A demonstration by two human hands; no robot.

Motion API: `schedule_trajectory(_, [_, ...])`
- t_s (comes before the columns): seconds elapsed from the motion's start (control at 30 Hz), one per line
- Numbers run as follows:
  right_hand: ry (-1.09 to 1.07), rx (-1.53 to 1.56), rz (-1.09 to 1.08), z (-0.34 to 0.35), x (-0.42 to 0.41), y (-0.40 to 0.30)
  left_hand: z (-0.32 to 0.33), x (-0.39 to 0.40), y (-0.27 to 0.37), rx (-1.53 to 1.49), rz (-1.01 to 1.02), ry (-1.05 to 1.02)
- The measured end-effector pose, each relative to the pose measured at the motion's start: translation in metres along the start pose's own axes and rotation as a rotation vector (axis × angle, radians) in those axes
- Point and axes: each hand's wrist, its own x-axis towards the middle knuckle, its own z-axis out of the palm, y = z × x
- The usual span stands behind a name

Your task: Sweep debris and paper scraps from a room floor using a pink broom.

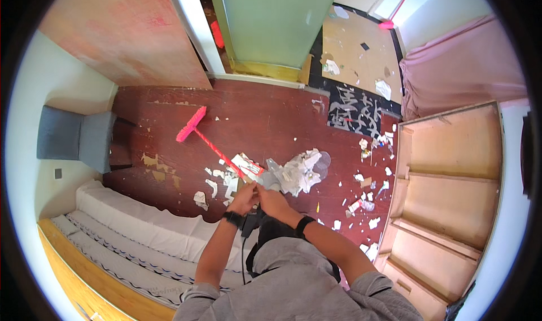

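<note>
A pink push broom (pixel 191 124) with a red striped handle (pixel 218 153) points up and left across the dark red floor. The handle runs to my fingertips. My left hand (pixel 244 199) and my right hand (pixel 273 203) meet there, closed around its near end; the fingers hide the exact grip. Just beyond my hands, white paper scraps (pixel 232 185) and a red-and-white printed piece (pixel 247 164) lie on the floor. A heap of crumpled, partly clear plastic and paper (pixel 300 172) is right of them.
More scraps (pixel 360 204) litter the floor beside an open wooden shelf unit (pixel 451 198). A grey chair (pixel 76 134) stands left, above a mattress (pixel 127 253). Ahead are a green door (pixel 275 24), a cardboard sheet (pixel 360 45) and another pink broom (pixel 386 25).
</note>
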Motion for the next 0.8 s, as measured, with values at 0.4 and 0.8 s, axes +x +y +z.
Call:
schedule_trajectory(0.4, [-0.069, -0.143, 0.482, -0.154, -0.142, 0.009, 0.165, 0.059, -0.059, -0.355, -0.789, -0.144])
schedule_trajectory(0.8, [-0.154, -0.304, 0.475, -0.228, -0.222, -0.044, 0.236, -0.007, -0.075, -0.023, -0.886, -0.452])
